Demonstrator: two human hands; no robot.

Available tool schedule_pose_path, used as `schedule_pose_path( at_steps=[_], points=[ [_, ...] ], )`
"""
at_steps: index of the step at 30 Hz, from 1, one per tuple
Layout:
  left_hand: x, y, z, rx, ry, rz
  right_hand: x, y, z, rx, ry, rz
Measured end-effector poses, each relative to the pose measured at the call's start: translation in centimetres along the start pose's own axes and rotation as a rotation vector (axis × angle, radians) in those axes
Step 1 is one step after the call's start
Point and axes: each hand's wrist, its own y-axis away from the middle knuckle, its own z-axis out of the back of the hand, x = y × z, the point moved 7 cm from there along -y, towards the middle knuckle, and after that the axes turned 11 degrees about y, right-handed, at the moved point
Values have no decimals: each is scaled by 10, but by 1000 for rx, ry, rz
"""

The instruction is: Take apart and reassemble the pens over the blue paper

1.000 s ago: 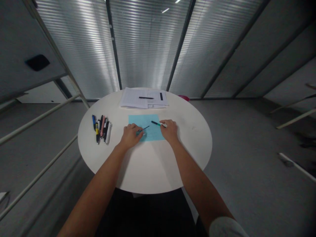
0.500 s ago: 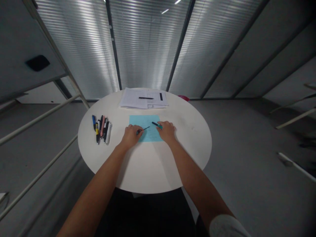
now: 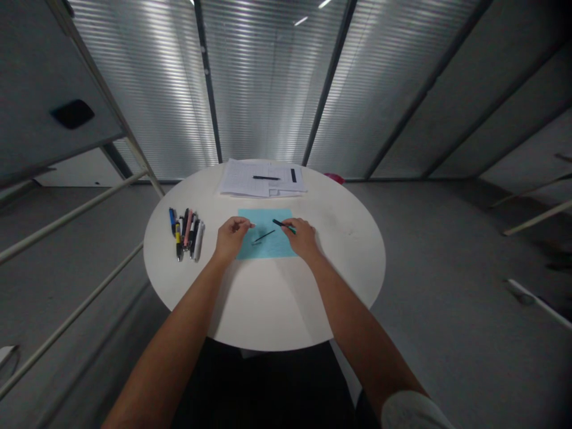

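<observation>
A light-blue sheet of paper (image 3: 279,247) lies on the round white table. On it rests a thin dark pen refill (image 3: 264,236), tilted up to the right, with a small dark piece (image 3: 256,243) beside its lower end. Over the sheet's left edge is my left hand (image 3: 231,237), thumb and forefinger pinched together; whatever may be between them is too small to make out. My right hand (image 3: 302,236), at the right edge of the sheet, grips a dark pen barrel with a green part (image 3: 282,225). The barrel points to the upper left, apart from the refill.
Several pens and markers (image 3: 187,233) lie bunched at the table's left side. A stack of white papers (image 3: 243,180) with a black pen (image 3: 266,177) on top sits at the far edge. A metal-framed board (image 3: 134,149) stands left of the table (image 3: 272,310).
My left hand has let go of the refill and moved slightly up and left. The refill and the small piece now lie on the blue sheet. My right hand still holds the barrel.
</observation>
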Motion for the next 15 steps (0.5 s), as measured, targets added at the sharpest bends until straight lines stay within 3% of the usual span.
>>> schedule_pose_path(
  at_steps=[6,15],
  points=[
    [-3,2,-2,1,71,60,23,5,-12,96,-354,203],
    [2,2,-8,83,61,52,34,11,-7,69,-411,314]
  ],
)
